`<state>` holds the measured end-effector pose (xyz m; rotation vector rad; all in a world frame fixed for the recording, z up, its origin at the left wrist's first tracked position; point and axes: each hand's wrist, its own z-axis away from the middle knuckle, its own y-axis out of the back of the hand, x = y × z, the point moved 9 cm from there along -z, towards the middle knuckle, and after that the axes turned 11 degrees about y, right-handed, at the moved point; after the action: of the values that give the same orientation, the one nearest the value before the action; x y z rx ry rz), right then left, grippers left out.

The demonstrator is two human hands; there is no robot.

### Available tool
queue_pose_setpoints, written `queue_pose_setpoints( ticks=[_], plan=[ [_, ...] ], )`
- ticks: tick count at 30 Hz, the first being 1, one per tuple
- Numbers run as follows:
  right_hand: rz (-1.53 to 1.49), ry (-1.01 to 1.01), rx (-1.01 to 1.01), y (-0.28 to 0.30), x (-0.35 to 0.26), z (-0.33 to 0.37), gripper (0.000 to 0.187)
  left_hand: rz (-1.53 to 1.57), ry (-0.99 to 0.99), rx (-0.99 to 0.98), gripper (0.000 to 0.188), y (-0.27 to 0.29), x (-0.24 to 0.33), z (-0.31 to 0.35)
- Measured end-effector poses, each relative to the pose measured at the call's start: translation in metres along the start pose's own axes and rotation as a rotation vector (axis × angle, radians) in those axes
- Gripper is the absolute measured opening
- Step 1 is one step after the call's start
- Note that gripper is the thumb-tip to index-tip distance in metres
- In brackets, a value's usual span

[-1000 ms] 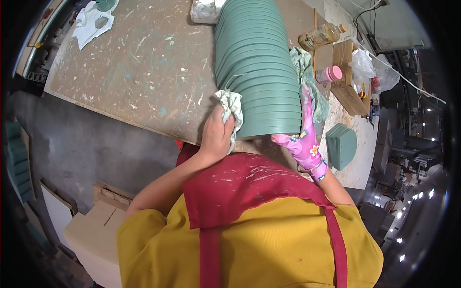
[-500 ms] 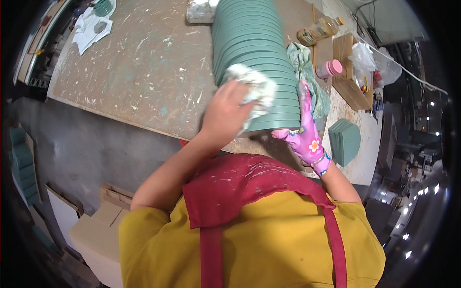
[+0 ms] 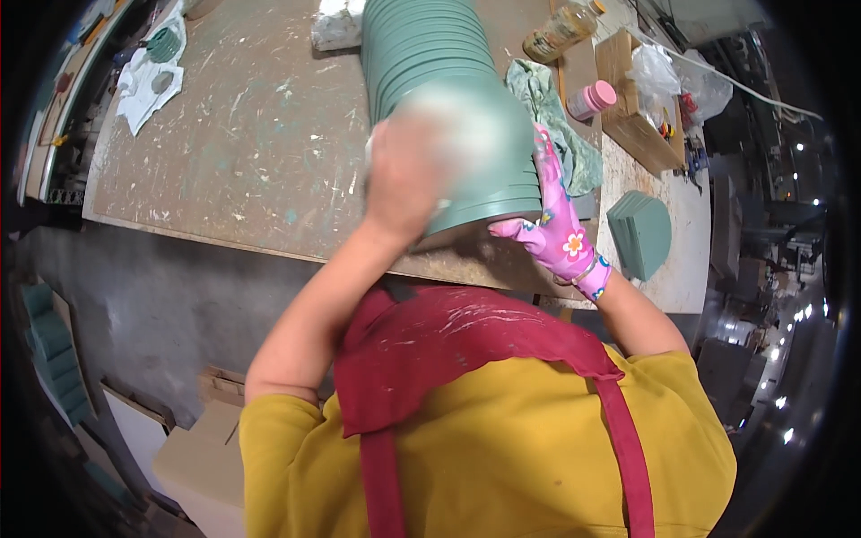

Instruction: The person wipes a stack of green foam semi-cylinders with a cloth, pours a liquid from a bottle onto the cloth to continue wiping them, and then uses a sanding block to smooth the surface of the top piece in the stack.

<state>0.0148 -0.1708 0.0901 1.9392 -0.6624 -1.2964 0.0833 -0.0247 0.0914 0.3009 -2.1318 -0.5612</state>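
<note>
A long row of curved green pieces, set close one behind another, runs away from me across the worktable. My left hand is bare and closed on a whitish cloth, which lies against the upper surface near the row's close end. Motion smears both hand and cloth. On my right hand is a pink flowered glove. Its straight fingers lie along the right side of the row, and the thumb points across the near end. Green pieces under the cloth are partly hidden.
Right of the row lie a crumpled green-stained cloth, a pink-capped jar, a bottle and an open cardboard box. More green pieces stand at the right. A white cloth lies far left; a cardboard carton stands below.
My left hand and its cloth have swept over the green surface. The gloved hand keeps its place by the near right end. The whole view has shifted slightly.
</note>
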Motion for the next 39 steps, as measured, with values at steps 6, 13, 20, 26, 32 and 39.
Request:
queue_pose_setpoints(
  ticks=[6, 13, 20, 26, 32, 39],
  plan=[
    [-0.015, -0.027, -0.015, -0.001, 0.003, -0.002, 0.102, 0.297, 0.428, -0.031, 0.020, 0.010, -0.064, 0.042],
    [-0.218, -0.245, -0.163, -0.016, 0.027, 0.020, 0.098, 0.156, -0.200, -0.084, 0.030, 0.003, 0.045, 0.024],
    [-0.023, -0.040, -0.060, -0.003, -0.001, -0.001, 0.105, 0.069, 0.204, -0.150, 0.020, -0.005, -0.067, 0.096],
    [-0.073, -0.103, -0.114, -0.013, 0.033, 0.016, 0.105, 0.236, -0.044, -0.036, 0.024, 0.019, 0.031, 0.015],
    [-0.037, -0.002, -0.051, -0.006, -0.002, -0.004, 0.106, 0.312, 0.225, 0.000, 0.032, -0.008, -0.067, 0.089],
    [-0.025, -0.045, -0.013, 0.004, 0.003, -0.004, 0.105, 0.723, 0.820, 0.108, 0.036, 0.051, -0.110, 0.026]
  ],
)
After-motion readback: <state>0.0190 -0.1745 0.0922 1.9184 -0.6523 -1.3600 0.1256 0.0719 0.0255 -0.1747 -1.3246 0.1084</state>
